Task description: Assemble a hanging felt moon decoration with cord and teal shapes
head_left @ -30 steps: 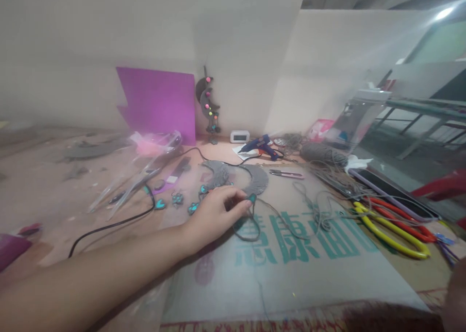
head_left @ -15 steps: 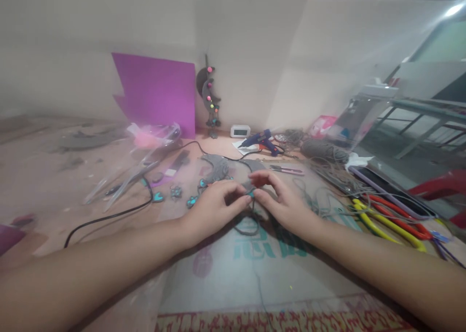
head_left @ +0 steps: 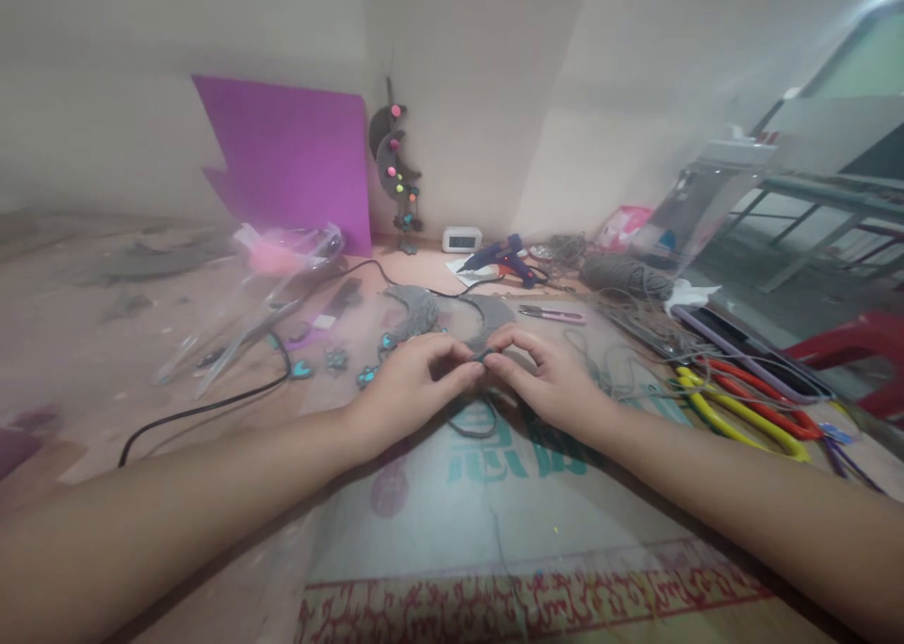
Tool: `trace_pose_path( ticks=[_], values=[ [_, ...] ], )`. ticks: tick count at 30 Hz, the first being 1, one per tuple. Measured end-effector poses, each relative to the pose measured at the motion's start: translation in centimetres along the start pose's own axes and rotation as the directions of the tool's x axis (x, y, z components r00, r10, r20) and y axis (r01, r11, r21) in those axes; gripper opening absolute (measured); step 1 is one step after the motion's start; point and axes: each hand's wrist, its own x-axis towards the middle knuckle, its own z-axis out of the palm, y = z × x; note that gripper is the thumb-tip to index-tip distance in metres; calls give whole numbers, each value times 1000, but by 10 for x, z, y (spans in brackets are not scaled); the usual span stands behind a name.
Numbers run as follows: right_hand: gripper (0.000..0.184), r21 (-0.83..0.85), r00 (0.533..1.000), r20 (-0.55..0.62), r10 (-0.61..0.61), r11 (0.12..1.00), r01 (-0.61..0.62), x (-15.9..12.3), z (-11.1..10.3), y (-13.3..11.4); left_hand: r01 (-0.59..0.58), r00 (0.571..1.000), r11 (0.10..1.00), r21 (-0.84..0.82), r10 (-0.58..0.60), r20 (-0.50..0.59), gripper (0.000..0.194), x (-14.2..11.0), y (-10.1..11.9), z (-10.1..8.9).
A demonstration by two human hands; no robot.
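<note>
My left hand (head_left: 420, 380) and my right hand (head_left: 547, 380) meet at mid-table, thumbs and forefingers pinching a thin grey cord (head_left: 475, 433) at a small dark spot between the fingertips. A loop of the cord hangs below them onto the mat. Just beyond the fingers lie two grey crescent shapes: the left crescent (head_left: 406, 307) has yarn wrapped round it, and the right crescent (head_left: 498, 313) looks plain. Left of my left hand are small grey-and-teal pieces, among them a paw-like piece (head_left: 367, 377), a flower-like piece (head_left: 336, 360) and a teal-faced piece (head_left: 302, 369).
Behind stand a glue gun (head_left: 505, 258), a white digital clock (head_left: 461, 240), a hanging crescent ornament (head_left: 393, 169) and purple sheets (head_left: 289, 164). Thread snips (head_left: 551, 314), a grey yarn roll (head_left: 625, 277), a phone (head_left: 752, 352) and yellow-handled scissors (head_left: 741, 423) lie right. A black cable (head_left: 204, 415) runs left.
My fingertips have drawn closer together on the cord, and the right forefinger has lowered. Teal that showed between them is now hidden. The whole view has shifted slightly.
</note>
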Motion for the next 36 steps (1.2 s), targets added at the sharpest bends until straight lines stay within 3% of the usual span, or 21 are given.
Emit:
trace_pose_path(
  ticks=[9, 29, 36],
  values=[
    [16, 14, 998, 18, 64, 998, -64, 0, 0, 0, 47, 999, 993, -109, -50, -21, 17, 1, 2, 1],
    [13, 2, 998, 26, 60, 998, -60, 0, -1, -1, 27, 997, 999, -37, -29, -72, 18, -1, 4, -2],
    [14, 0, 999, 27, 44, 999, -44, 0, -1, 1, 29, 999, 998, -60, -31, -33, 19, 0, 4, -1]
  ],
)
